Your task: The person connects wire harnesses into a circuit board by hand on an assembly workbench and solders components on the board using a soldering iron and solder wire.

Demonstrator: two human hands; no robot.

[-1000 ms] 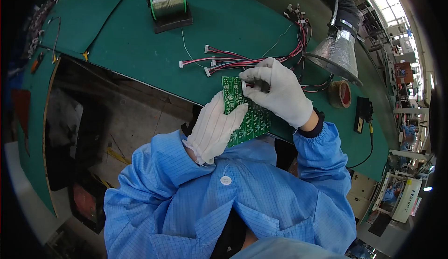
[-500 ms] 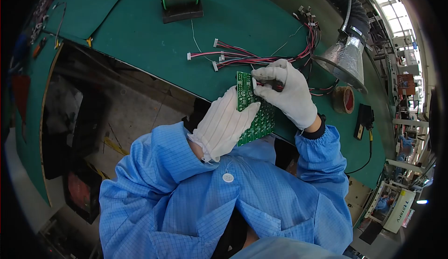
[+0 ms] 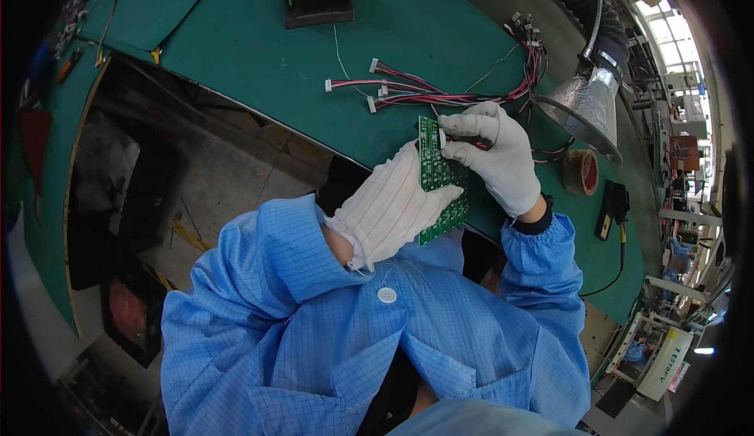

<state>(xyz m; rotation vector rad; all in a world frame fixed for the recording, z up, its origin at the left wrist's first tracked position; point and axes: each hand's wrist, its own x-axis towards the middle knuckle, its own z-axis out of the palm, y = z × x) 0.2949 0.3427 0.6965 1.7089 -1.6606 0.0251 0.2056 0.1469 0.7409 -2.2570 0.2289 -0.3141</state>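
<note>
Wearing white gloves, I hold a green circuit board (image 3: 438,170) tilted up near the close edge of a green surface (image 3: 236,59), my left hand (image 3: 393,208) clasping it, thumb across the face and the other fingers mostly hidden behind. My right hand (image 3: 503,157) pinches a small white plug (image 3: 442,139) between thumb and fingers, close against the board's upper part; whether it sits fully home, I cannot tell. Good work here, in my judgement, calls for firm backing behind the plug, squaring it to its spot before pressing, and even pressure from both sides of the pinch, with no tug on its leads and no bending of the board. Just beyond, a bundle of red and black wires (image 3: 471,99) lies on the surface; a roll of tape (image 3: 580,172) stands to the right.
</note>
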